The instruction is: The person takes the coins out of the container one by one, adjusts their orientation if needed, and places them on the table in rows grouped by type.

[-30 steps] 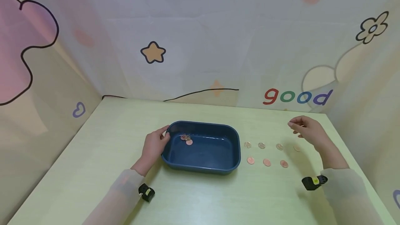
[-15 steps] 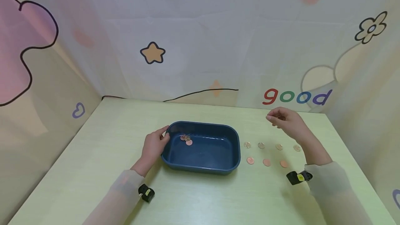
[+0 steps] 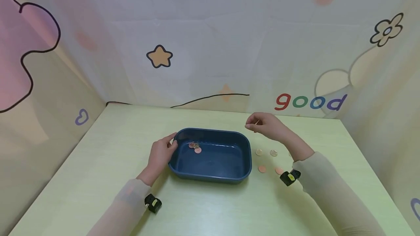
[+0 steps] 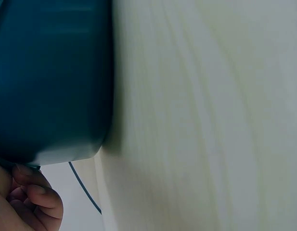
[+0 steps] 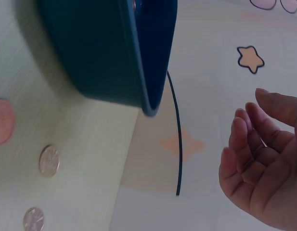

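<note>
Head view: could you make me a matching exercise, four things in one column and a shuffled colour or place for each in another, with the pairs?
Things:
1. left hand
2. tray
3. right hand
4. star

Colour or place:
A. raised near the tray's far right corner
B. pale orange, dark outline
C. at the tray's left edge
D. dark blue

Pairs: 1-C; 2-D; 3-A; 4-B

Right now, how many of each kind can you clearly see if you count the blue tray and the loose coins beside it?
Blue tray: 1
Copper-coloured coins: 2
Pale coins: 2
Total: 5 clearly showing; the right arm may hide more.
</note>
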`<state>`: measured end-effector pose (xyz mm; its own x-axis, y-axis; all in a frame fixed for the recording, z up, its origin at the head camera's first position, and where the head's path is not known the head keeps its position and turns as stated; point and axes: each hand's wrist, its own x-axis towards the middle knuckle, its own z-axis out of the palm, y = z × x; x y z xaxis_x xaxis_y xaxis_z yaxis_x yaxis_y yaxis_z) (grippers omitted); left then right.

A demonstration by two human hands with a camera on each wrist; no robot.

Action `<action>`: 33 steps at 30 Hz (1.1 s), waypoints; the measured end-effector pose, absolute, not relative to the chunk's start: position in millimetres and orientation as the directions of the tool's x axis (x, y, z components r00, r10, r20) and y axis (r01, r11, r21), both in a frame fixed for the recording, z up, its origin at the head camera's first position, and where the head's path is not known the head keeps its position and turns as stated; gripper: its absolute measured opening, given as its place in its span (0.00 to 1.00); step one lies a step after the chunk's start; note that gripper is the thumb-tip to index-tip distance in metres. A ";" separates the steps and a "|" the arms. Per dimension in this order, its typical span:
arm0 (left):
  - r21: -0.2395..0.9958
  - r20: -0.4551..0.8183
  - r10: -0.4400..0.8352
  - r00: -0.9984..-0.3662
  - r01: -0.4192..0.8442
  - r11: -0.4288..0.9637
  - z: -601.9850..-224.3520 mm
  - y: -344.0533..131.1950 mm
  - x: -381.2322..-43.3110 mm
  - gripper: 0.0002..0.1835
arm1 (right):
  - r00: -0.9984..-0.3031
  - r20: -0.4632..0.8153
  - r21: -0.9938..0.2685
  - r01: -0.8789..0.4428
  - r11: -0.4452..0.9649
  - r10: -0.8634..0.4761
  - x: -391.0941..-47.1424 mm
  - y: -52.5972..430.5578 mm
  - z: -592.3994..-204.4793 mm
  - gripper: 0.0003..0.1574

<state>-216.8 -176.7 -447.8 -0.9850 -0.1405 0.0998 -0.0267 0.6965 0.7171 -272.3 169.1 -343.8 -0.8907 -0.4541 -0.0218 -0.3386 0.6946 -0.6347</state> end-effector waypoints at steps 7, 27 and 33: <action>0.719 0.110 -0.137 -0.984 -0.017 0.695 -448.7 -176.6 -216.7 0.24 | -0.838 -0.089 -0.595 -0.388 0.704 -0.538 -280.4 141.2 -339.2 0.15; 0.723 0.111 -0.137 -0.984 -0.015 0.691 -448.8 -178.6 -215.8 0.24 | -0.676 -0.247 -0.538 -0.500 0.679 -0.694 -306.4 58.7 -361.6 0.20; 0.720 0.108 -0.135 -0.985 -0.016 0.693 -449.7 -178.6 -217.5 0.24 | -0.687 -0.263 -0.527 -0.486 0.697 -0.678 -309.0 39.2 -374.9 0.19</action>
<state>-217.5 -178.6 -449.7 -0.9850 -0.1347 0.1076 -0.0161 0.6934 0.7204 -309.0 39.2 -374.9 -0.6867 -0.6777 -0.2631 -0.4859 0.6971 -0.5273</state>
